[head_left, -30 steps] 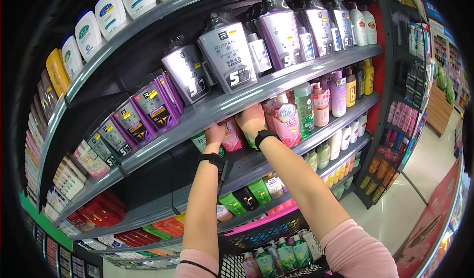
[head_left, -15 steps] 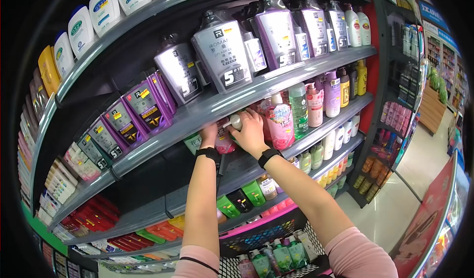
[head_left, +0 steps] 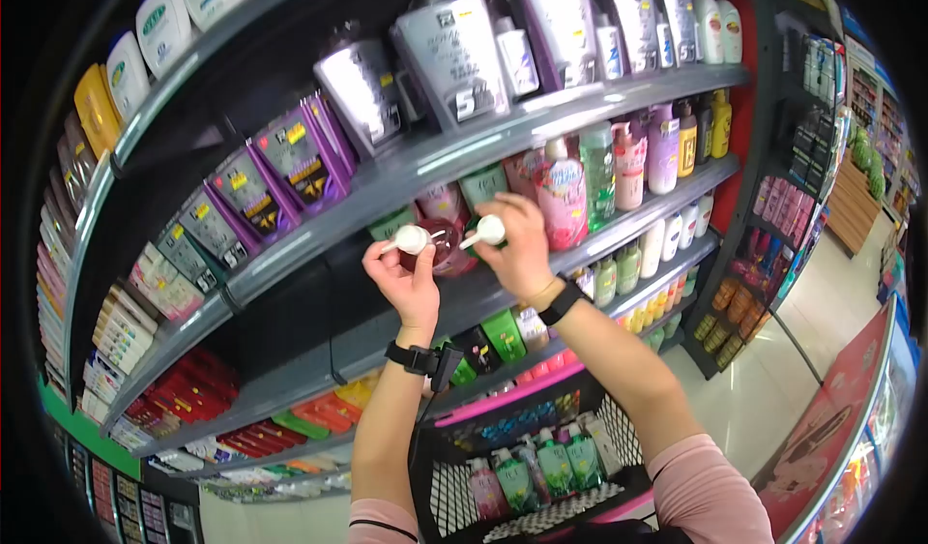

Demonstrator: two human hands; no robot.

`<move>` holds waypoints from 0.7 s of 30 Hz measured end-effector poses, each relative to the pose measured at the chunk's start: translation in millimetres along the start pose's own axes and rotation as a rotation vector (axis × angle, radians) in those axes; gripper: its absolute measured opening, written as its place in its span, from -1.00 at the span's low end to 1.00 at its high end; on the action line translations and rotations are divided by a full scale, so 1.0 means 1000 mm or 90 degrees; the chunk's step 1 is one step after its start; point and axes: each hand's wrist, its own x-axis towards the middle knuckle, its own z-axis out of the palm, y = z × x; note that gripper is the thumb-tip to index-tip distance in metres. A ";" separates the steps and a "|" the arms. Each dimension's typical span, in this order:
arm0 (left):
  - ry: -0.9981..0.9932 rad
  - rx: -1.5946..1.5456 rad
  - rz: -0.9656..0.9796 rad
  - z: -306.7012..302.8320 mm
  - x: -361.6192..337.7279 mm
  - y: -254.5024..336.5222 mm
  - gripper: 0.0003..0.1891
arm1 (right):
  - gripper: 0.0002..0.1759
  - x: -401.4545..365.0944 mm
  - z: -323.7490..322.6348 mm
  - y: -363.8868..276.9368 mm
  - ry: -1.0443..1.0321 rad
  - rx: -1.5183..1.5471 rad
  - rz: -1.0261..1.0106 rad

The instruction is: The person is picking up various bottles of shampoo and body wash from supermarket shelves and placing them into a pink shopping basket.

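- The white pump head (head_left: pixel 413 239) of a pink bottle (head_left: pixel 448 250) is gripped in the closed left hand (head_left: pixel 406 283), just below the grey shelf edge (head_left: pixel 319 227).
- A second pump head (head_left: pixel 490 230) is pinched in the closed right hand (head_left: pixel 523 246); its bottle is hidden.
- Pump bottles (head_left: pixel 530 467) are stood in the black shopping basket (head_left: pixel 450 501) below.

A shop aisle — tiered shelves (head_left: pixel 454 162) packed with priced toiletry bottles (head_left: pixel 454 56), a shopping basket (head_left: pixel 541 486) below.
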 end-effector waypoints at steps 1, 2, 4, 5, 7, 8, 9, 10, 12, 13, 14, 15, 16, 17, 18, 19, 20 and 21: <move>0.003 -0.060 0.006 -0.003 -0.005 0.018 -0.46 | -0.53 0.002 -0.013 -0.012 0.013 -0.006 -0.026; 0.011 -0.059 0.000 -0.006 -0.011 0.041 -0.48 | -0.54 0.002 -0.026 -0.022 0.035 0.009 -0.055; 0.020 -0.044 0.010 -0.015 -0.029 0.080 -0.48 | -0.59 0.000 -0.057 -0.049 0.035 0.001 -0.061; 0.027 -0.033 0.010 -0.021 -0.041 0.097 -0.47 | -0.61 -0.005 -0.072 -0.059 0.004 0.017 -0.032; -0.014 -0.030 -0.012 -0.039 -0.066 0.120 -0.46 | -0.60 -0.027 -0.100 -0.069 -0.111 0.071 0.024; -0.028 -0.034 -0.056 -0.045 -0.079 0.130 -0.48 | -0.62 -0.042 -0.110 -0.071 -0.169 0.081 0.095; -0.021 -0.033 -0.080 -0.051 -0.099 0.136 -0.48 | -0.64 -0.055 -0.120 -0.073 -0.222 0.090 0.160; -0.020 -0.037 -0.213 -0.058 -0.120 0.141 -0.44 | -0.68 -0.074 -0.125 -0.070 -0.259 0.099 0.227; -0.028 -0.044 -0.407 -0.070 -0.165 0.135 -0.42 | -0.72 -0.113 -0.130 -0.062 -0.384 0.108 0.390; -0.040 -0.043 -0.473 -0.079 -0.195 0.123 -0.44 | -0.73 -0.141 -0.130 -0.055 -0.427 0.111 0.480; -0.048 -0.061 -0.539 -0.083 -0.220 0.115 -0.46 | -0.72 -0.178 -0.127 -0.041 -0.453 0.102 0.492; -0.058 -0.078 -0.602 -0.084 -0.244 0.107 -0.48 | -0.71 -0.212 -0.123 -0.028 -0.477 0.095 0.503; -0.058 -0.087 -0.663 -0.090 -0.269 0.098 -0.51 | -0.67 -0.231 -0.122 -0.026 -0.497 0.080 0.528; -0.058 -0.095 -0.723 -0.096 -0.292 0.089 -0.53 | -0.62 -0.248 -0.119 -0.024 -0.518 0.067 0.553; -0.045 -0.119 -0.762 -0.102 -0.312 0.079 -0.53 | -0.57 -0.274 -0.115 -0.013 -0.554 0.042 0.581; -0.041 -0.117 -0.770 -0.109 -0.334 0.064 -0.53 | -0.57 -0.294 -0.112 -0.002 -0.560 0.042 0.588; -0.044 -0.083 -0.768 -0.119 -0.357 0.049 -0.52 | -0.55 -0.312 -0.109 0.007 -0.602 -0.016 0.610; -0.048 -0.050 -0.764 -0.129 -0.374 0.034 -0.51 | -0.54 -0.330 -0.105 0.018 -0.643 -0.075 0.629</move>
